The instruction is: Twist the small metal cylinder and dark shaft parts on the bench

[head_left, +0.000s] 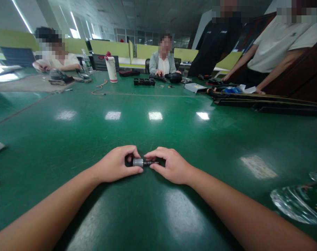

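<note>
A small silver metal cylinder with a dark, ridged shaft (138, 162) lies sideways just at the green tabletop, between my two hands. My left hand (119, 164) curls its thumb and fingers around the silver body from the left. From the right, my right hand (172, 164) closes its thumb and forefinger about the thin dark shaft, which points right. Part of the silver end sits within the left hand's curl. The exact finger contact on the shaft is hard to make out.
A clear plastic bottle (300, 202) lies at the right. Across the green table (158, 132) stand a white tumbler (111, 69), a black slotted part (144, 82) and a silver box (195, 87). Long dark panels (268, 103) lie at far right. Several people are around the table.
</note>
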A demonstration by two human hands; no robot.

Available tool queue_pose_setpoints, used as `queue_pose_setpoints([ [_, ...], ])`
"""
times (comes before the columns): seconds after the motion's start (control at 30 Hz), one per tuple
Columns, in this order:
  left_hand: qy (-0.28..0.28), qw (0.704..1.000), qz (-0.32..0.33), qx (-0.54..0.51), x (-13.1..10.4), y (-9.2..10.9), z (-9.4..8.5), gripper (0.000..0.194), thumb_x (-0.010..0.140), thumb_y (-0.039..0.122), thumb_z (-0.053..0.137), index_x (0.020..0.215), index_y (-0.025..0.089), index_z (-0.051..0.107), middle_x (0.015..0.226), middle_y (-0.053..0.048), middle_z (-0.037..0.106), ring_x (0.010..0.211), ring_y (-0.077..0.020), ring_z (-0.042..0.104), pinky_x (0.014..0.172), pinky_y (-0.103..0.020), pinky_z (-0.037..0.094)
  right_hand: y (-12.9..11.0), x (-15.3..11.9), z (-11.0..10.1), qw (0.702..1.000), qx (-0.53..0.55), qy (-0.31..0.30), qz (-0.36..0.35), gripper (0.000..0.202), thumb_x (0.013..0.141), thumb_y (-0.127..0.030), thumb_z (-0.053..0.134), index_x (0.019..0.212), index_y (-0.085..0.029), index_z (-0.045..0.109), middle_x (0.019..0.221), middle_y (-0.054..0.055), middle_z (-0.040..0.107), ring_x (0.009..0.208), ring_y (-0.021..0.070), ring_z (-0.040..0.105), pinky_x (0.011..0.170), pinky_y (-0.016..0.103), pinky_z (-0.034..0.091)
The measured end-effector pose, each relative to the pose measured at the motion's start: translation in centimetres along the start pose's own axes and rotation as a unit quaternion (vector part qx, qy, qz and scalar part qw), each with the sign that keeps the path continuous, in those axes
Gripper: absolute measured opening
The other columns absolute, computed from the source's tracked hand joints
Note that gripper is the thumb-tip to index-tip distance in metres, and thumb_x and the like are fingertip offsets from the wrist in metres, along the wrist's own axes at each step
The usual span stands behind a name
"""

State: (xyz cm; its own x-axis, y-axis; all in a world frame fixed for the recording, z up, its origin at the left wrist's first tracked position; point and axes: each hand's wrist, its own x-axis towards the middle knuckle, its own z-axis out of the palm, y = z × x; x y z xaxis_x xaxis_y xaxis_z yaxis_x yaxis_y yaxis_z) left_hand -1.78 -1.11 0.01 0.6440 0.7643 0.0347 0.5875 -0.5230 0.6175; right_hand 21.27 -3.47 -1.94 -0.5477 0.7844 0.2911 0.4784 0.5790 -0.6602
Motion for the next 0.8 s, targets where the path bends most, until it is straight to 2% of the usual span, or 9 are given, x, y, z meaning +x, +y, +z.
queue_pose_setpoints([
  [0.23, 0.007, 1.000, -0.007, -0.002, -0.04, 0.03, 0.05, 0.026, 0.075, 0.040, 0.072, 0.087, 0.018, 0.062, 0.075, 0.001, 0.060, 0.069, -0.0157, 0.056, 0.063, -0.024, 0.039, -0.04, 0.05, -0.01, 1.000, -0.013, 0.009, -0.017, 0.020, 0.080, -0.011, 0.066, 0.098, -0.019, 0.069, 0.090, 0.004, 0.069, 0.086, 0.0176, 0.061, 0.080, 0.032, 0.047],
  [0.57, 0.008, 1.000, -0.008, -0.005, 0.05, 0.09, 0.09, 0.025, 0.075, 0.039, 0.071, 0.087, 0.018, 0.064, 0.075, 0.001, 0.061, 0.069, -0.0158, 0.056, 0.062, -0.024, 0.039, 0.07, 0.09, 0.05, 0.999, -0.034, -0.009, -0.031, 0.022, 0.081, -0.017, 0.069, 0.102, -0.020, 0.071, 0.090, 0.005, 0.070, 0.087, 0.0185, 0.061, 0.080, 0.032, 0.047],
  [0.8, 0.001, 1.000, -0.014, -0.002, 0.01, -0.07, 0.06, 0.028, 0.078, 0.043, 0.070, 0.089, 0.018, 0.064, 0.076, 0.001, 0.060, 0.069, -0.0162, 0.056, 0.062, -0.025, 0.039, -0.01, 0.13, 0.00, 0.999, -0.030, 0.009, -0.019, 0.017, 0.077, -0.015, 0.070, 0.094, -0.019, 0.072, 0.083, 0.004, 0.068, 0.080, 0.0169, 0.059, 0.074, 0.029, 0.046],
])
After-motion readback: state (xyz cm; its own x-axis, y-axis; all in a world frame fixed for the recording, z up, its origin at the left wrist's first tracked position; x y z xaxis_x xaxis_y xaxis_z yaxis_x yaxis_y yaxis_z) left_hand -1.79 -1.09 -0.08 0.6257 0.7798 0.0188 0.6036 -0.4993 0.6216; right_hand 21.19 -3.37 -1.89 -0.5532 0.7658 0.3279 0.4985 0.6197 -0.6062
